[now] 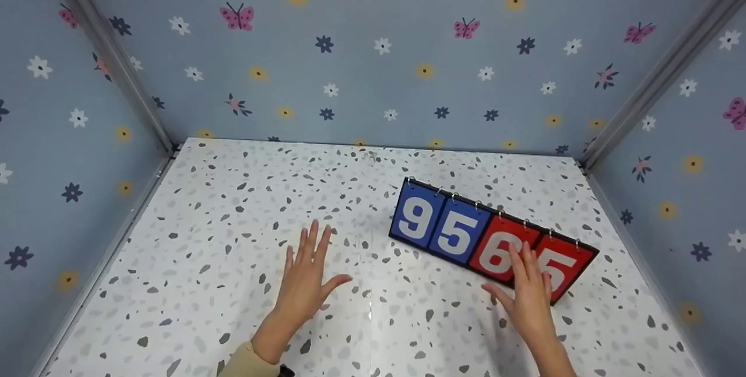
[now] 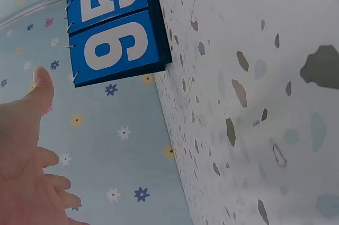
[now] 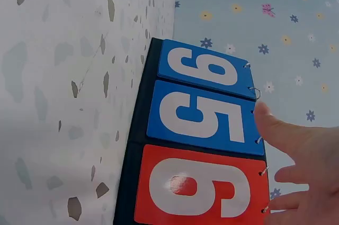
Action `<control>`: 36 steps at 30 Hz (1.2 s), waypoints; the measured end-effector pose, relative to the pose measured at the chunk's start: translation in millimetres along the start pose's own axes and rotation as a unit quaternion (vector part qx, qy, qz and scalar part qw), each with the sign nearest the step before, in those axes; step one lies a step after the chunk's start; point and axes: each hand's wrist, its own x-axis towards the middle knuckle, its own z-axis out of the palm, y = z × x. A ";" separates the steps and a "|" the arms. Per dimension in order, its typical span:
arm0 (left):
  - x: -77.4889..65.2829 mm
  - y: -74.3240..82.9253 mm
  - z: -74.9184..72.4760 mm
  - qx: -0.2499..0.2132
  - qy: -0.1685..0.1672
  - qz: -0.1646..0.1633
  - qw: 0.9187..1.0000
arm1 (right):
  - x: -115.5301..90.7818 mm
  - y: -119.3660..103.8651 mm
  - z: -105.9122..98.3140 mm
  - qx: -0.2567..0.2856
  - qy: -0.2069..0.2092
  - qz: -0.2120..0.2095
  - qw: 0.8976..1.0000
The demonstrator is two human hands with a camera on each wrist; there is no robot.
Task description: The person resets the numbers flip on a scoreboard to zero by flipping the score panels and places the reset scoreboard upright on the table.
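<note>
A flip scoreboard (image 1: 457,231) stands leaning back on the right half of the table, set at a slant. Its blue cards read 9 and 5, its red cards 6 and 5, hung on metal rings along the top edge. My right hand (image 1: 530,292) is in front of the red cards with fingers extended and thumb spread, covering part of them; whether it touches them I cannot tell. To the left of the scoreboard, my left hand (image 1: 303,289) is held over the table with straight fingers, thumb out, holding nothing. The left wrist view shows the scoreboard (image 2: 116,29) apart from that hand.
The speckled white tabletop (image 1: 233,190) is bounded by blue flowered panels (image 1: 361,62) at the back and both sides. Grey posts (image 1: 122,56) stand at the rear corners.
</note>
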 end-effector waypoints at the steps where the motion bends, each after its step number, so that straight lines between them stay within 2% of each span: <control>1: 1.1 0.3 1.8 -0.015 0.011 0.004 1.000 | 0.0 0.7 -0.2 0.010 0.010 0.008 1.000; 4: 6.7 0.7 7.6 -0.072 0.049 0.016 0.996 | -0.3 3.9 -0.1 0.033 0.057 0.018 0.998; 6: 11.5 0.8 12.0 -0.112 0.062 0.015 0.992 | -0.6 7.4 0.3 0.048 0.096 0.019 0.994; 11: 23.5 0.7 22.6 -0.191 0.059 -0.007 0.980 | 0.0 20.5 1.3 0.081 0.199 -0.006 0.977; 15: 35.3 0.4 31.3 -0.234 0.059 -0.020 0.970 | 2.3 33.3 -0.5 0.104 0.259 -0.018 0.960; 19: 49.1 -0.3 43.6 -0.276 0.057 -0.022 0.959 | 2.8 47.9 -3.8 0.115 0.293 0.015 0.949; 25: 73.5 0.9 62.6 -0.339 0.054 -0.018 0.939 | 4.2 73.6 -2.9 0.175 0.302 0.105 0.931; 28: 84.3 4.9 68.2 -0.356 0.049 -0.021 0.933 | 9.7 101.4 12.5 0.219 0.291 0.159 0.918; 30: 91.7 9.2 71.4 -0.359 0.039 -0.026 0.932 | 15.4 128.5 27.9 0.239 0.279 0.198 0.909; 33: 103.3 17.4 75.9 -0.355 0.012 -0.030 0.934 | 23.6 166.9 48.8 0.266 0.269 0.230 0.897; 36: 114.9 26.4 79.2 -0.350 -0.016 -0.029 0.936 | 28.1 185.9 57.6 0.298 0.257 0.243 0.887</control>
